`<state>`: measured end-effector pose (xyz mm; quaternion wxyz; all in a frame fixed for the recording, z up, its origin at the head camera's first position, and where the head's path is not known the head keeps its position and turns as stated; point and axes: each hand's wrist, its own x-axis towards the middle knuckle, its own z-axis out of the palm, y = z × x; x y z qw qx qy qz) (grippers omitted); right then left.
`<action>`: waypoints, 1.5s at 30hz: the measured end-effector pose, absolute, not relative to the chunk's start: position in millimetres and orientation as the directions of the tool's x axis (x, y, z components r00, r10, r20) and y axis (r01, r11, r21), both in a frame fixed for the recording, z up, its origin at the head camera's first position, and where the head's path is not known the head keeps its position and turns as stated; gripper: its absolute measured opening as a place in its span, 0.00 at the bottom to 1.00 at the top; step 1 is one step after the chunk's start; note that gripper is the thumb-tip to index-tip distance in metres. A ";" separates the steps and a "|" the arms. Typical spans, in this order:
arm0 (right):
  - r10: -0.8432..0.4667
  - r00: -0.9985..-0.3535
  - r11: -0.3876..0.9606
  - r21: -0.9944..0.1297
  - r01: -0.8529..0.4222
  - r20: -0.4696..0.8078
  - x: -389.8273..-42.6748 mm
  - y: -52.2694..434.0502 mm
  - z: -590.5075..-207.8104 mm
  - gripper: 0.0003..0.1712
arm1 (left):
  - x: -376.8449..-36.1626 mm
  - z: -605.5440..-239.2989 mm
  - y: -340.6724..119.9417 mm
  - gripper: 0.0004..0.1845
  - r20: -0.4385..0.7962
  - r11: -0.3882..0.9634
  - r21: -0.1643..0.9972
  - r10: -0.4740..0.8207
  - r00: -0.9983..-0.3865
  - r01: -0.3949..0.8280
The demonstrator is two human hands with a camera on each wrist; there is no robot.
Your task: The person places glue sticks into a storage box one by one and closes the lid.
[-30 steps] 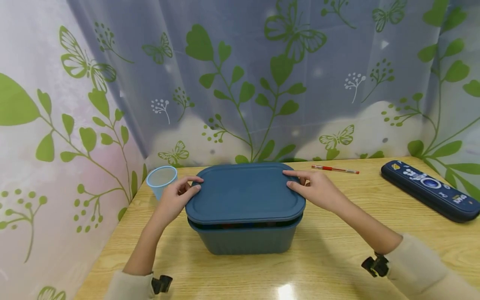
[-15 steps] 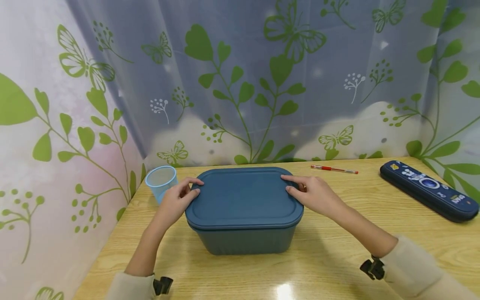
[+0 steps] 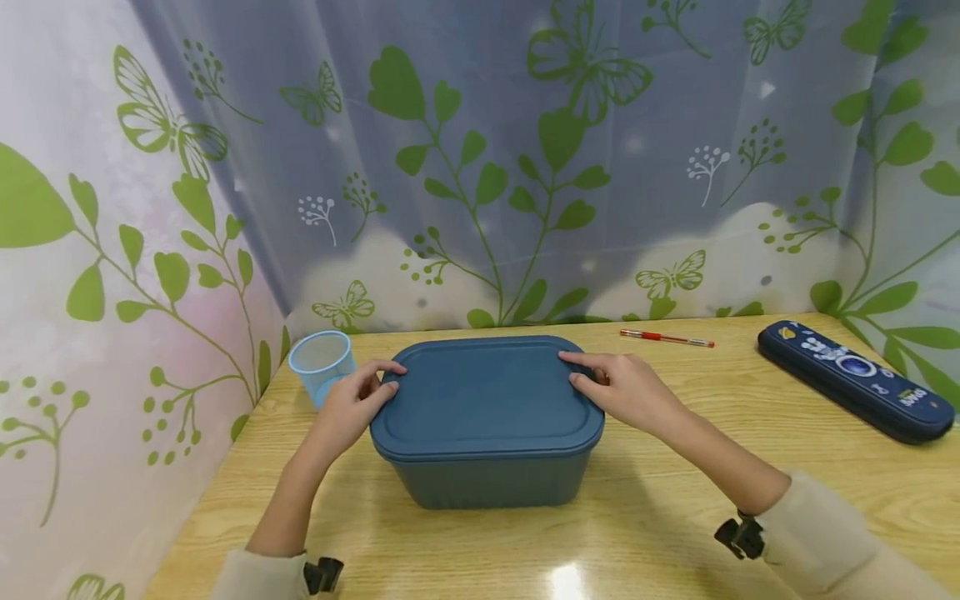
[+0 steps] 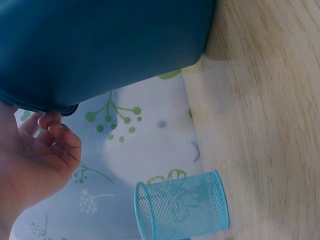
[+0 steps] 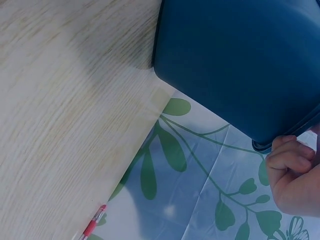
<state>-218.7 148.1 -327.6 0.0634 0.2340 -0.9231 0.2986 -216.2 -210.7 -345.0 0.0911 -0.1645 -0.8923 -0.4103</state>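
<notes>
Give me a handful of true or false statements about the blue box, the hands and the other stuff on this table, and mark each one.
1. Both hands grip the lid of the blue box at its ends. True: the left hand holds the left end, the right hand the right end.
2. The lid lies on the table beside the box. False: it sits on top of the box.
3. The mesh cup stands upright to the left of the box. True.
4. The red pen lies inside the mesh cup. False: it lies on the table behind the right hand.
5. The pencil case is stacked on the lid. False: it lies on the table at the far right.
</notes>
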 end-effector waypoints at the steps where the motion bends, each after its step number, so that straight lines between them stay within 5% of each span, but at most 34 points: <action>1: -0.395 -0.883 0.710 -0.524 -0.469 0.255 -218.8 147.9 -327.8 0.22 | -216.0 -345.1 -211.0 0.11 0.295 0.606 0.706 0.220 -0.930 0.367; 17: -0.406 -0.882 0.718 -0.514 -0.469 0.238 -216.9 144.6 -324.8 0.22 | -188.0 -314.2 -198.9 0.12 0.268 0.581 0.734 0.227 -0.936 0.351; 36: -0.375 -0.890 0.688 -0.565 -0.455 0.259 -215.4 150.2 -333.8 0.22 | -213.1 -347.9 -208.7 0.12 0.276 0.537 0.766 0.220 -0.936 0.352; 45: -0.383 -0.894 0.674 -0.591 -0.444 0.235 -216.2 149.0 -333.4 0.23 | -209.1 -348.9 -208.9 0.15 0.201 0.385 0.885 0.191 -0.961 0.262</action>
